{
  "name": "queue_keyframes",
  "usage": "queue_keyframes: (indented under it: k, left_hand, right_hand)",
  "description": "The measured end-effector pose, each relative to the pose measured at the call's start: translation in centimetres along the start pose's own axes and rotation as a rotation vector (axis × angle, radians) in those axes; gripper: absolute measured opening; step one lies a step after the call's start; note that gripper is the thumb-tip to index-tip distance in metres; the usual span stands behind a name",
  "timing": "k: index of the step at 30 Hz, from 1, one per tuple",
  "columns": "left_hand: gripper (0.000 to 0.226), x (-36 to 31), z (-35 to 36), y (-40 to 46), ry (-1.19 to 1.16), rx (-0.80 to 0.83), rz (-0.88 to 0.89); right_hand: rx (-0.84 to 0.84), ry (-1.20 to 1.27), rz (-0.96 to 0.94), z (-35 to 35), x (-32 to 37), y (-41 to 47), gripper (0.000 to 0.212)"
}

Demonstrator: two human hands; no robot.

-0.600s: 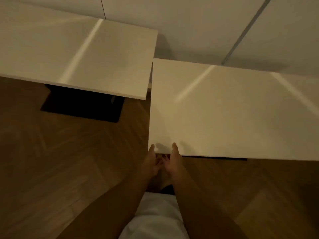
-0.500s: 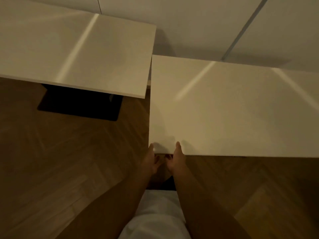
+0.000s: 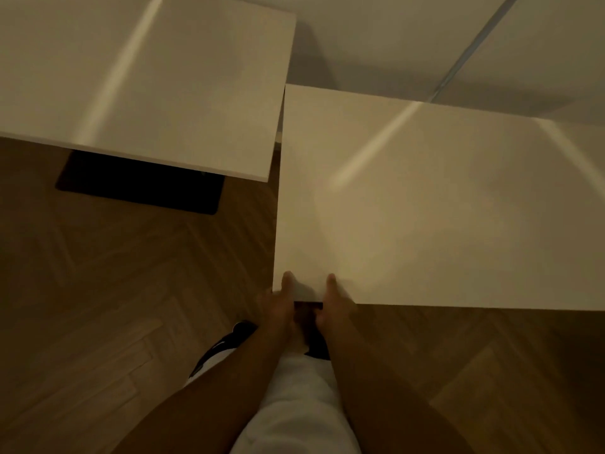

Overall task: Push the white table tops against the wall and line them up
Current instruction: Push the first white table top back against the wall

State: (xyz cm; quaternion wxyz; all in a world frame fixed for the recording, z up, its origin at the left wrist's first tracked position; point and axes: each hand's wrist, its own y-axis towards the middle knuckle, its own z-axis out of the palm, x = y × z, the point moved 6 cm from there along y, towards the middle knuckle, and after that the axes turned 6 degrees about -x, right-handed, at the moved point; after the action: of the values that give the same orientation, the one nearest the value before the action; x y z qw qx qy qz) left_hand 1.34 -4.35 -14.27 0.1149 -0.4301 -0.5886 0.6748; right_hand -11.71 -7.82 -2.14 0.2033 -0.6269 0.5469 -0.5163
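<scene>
Two white table tops stand by the white wall (image 3: 376, 34). The left table top (image 3: 147, 86) sits at the upper left, and its near edge lies farther back than the right one's. The right table top (image 3: 442, 208) fills the right half of the view. My left hand (image 3: 278, 306) and my right hand (image 3: 334, 306) both grip the right top's near edge at its near left corner, thumbs on top and fingers hidden under the edge. A narrow gap separates the two tops' sides.
A black base plate (image 3: 140, 185) lies under the left table on the wooden herringbone floor (image 3: 98, 306). A dark seam (image 3: 471, 50) runs along the wall panels. My white trousers (image 3: 294, 404) and a dark shoe (image 3: 235, 335) show below.
The right table top has slid a little forward toward the wall with my hands on its edge. My foot has stepped forward on the left.
</scene>
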Motion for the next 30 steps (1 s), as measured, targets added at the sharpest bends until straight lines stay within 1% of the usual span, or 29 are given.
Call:
queue_keyframes:
  k: [1,2,3,4,5,6,7,9,12,13,16,17,18,20,21,22,23,24,25,27,28,30]
  left_hand:
    - [0.092,-0.9,-0.5,-1.3,0.030,0.008,0.012]
    - [0.095,-1.5,-0.5,-2.7,0.018,-0.001,0.001]
    - [0.093,-2.5,-0.4,-4.1,-0.006,0.023,0.010]
    - [0.085,-3.2,-0.1,-5.0,-0.030,0.035,0.035]
    - [0.075,-3.9,0.0,-5.7,-0.043,0.038,0.045]
    - [0.069,-4.5,0.1,-6.1,-0.051,0.029,0.043]
    - [0.071,-5.1,0.3,-6.3,-0.060,0.024,0.044]
    - [0.082,-6.0,0.5,-6.4,-0.087,0.047,0.053]
    - [0.094,-6.9,0.5,-5.6,-0.111,0.031,0.059]
    - [0.093,-7.4,0.5,-5.6,-0.120,0.034,0.062]
    - [0.077,-8.4,0.6,-5.2,-0.118,0.018,0.061]
    - [0.080,-8.6,0.6,-4.8,-0.119,0.008,0.055]
    - [0.087,-8.9,0.6,-4.4,-0.122,0.005,0.050]
    - [0.099,-9.5,0.9,-4.0,-0.152,0.015,0.043]
    - [0.095,-9.9,1.1,-4.2,-0.154,0.010,0.046]
    - [0.087,-10.1,1.1,-3.9,-0.149,0.006,0.054]
    - [0.079,-10.4,0.9,-3.9,-0.151,-0.011,0.068]
    - [0.075,-10.6,0.9,-3.7,-0.148,-0.012,0.077]
    - [0.081,-10.7,0.9,-3.5,-0.142,-0.004,0.075]
    - [0.100,-10.5,0.8,-3.0,-0.138,0.019,0.059]
    - [0.104,-10.5,0.9,-2.9,-0.132,0.042,0.062]
    - [0.104,-10.1,0.7,-1.7,-0.095,0.033,0.044]
  right_hand:
    - [0.007,-0.054,-0.031,-0.3,0.6,-0.4,0.049]
    - [0.013,-0.106,-0.051,-0.3,0.6,0.0,0.051]
    - [-0.012,-0.120,-0.061,-0.2,0.6,0.0,0.054]
    - [-0.024,-0.102,-0.048,-0.1,0.6,-0.2,0.056]
    - [-0.033,-0.045,-0.015,0.2,0.7,-0.5,0.059]
    - [-0.049,0.017,0.016,0.4,0.6,-0.2,0.062]
    - [-0.059,0.050,0.045,0.6,0.8,-0.5,0.065]
    - [-0.073,0.099,0.037,1.5,1.4,-0.3,0.066]
    - [-0.067,0.164,0.046,2.7,2.0,0.0,0.069]
    - [-0.075,0.193,0.050,3.0,2.2,-0.1,0.070]
    - [-0.102,0.176,0.055,3.5,3.0,-0.1,0.066]
    - [-0.105,0.163,0.063,3.8,3.3,-0.1,0.067]
    - [-0.102,0.162,0.076,4.1,3.5,-0.1,0.069]
    - [-0.083,0.190,0.098,4.8,4.1,-0.3,0.081]
    - [-0.077,0.197,0.103,5.1,4.4,-0.5,0.086]
    - [-0.066,0.197,0.106,5.5,4.6,-0.4,0.089]
    - [-0.060,0.190,0.106,5.6,4.8,-0.5,0.089]
    - [-0.068,0.180,0.111,5.8,4.8,-0.3,0.090]
    - [-0.076,0.168,0.115,5.9,4.8,-0.2,0.091]
    - [-0.066,0.182,0.135,6.3,4.7,0.2,0.093]
    - [-0.053,0.195,0.143,6.3,4.7,0.2,0.093]
    - [-0.032,0.193,0.158,6.1,5.0,0.0,0.090]
